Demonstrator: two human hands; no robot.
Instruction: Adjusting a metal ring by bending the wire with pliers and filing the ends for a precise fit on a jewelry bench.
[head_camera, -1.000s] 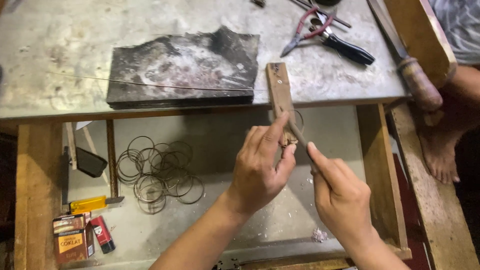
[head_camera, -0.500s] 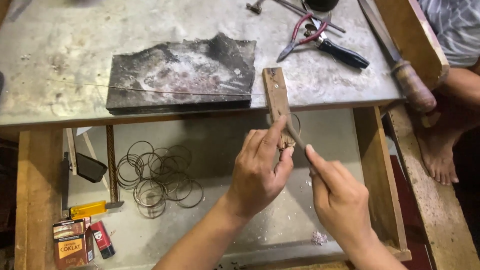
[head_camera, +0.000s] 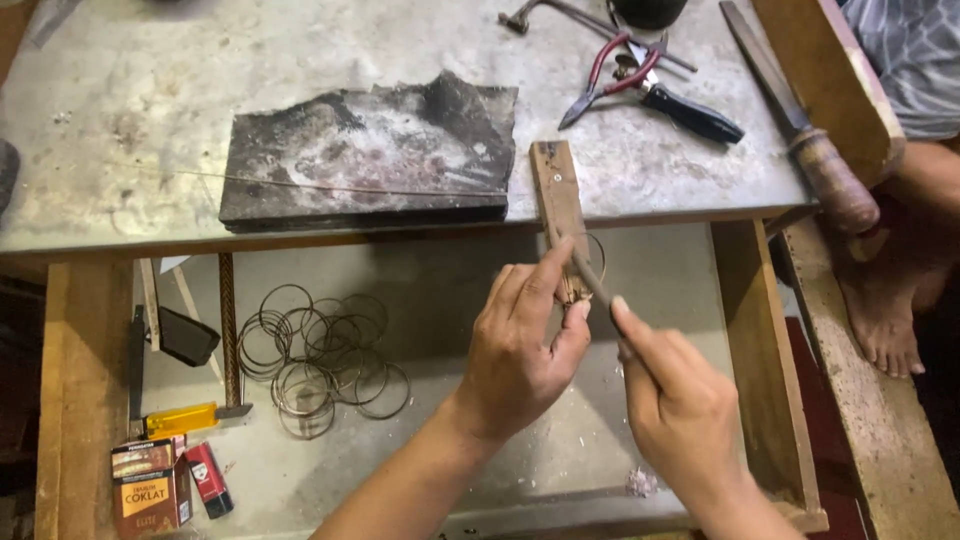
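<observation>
My left hand (head_camera: 520, 350) pinches a thin wire ring (head_camera: 596, 250) against the end of a wooden peg (head_camera: 556, 200) that juts out from the bench edge. My right hand (head_camera: 680, 400) grips a slim file (head_camera: 592, 278), with the forefinger stretched along it and its tip laid on the ring at the peg. Most of the ring is hidden behind my left thumb and fingers. Both hands hover over an open wooden drawer (head_camera: 760, 380).
Several wire rings (head_camera: 320, 350) lie in a heap in the drawer, beside a yellow-handled tool (head_camera: 185, 418), a red lighter (head_camera: 210, 480) and a small carton (head_camera: 150, 490). On the bench sit a charred block (head_camera: 370, 160), red-handled pliers (head_camera: 610, 80), a large file (head_camera: 800, 130). A person's bare foot (head_camera: 885, 310) rests at right.
The file tip has shifted slightly along the ring at the peg; both hands keep their grip in nearly the same place.
</observation>
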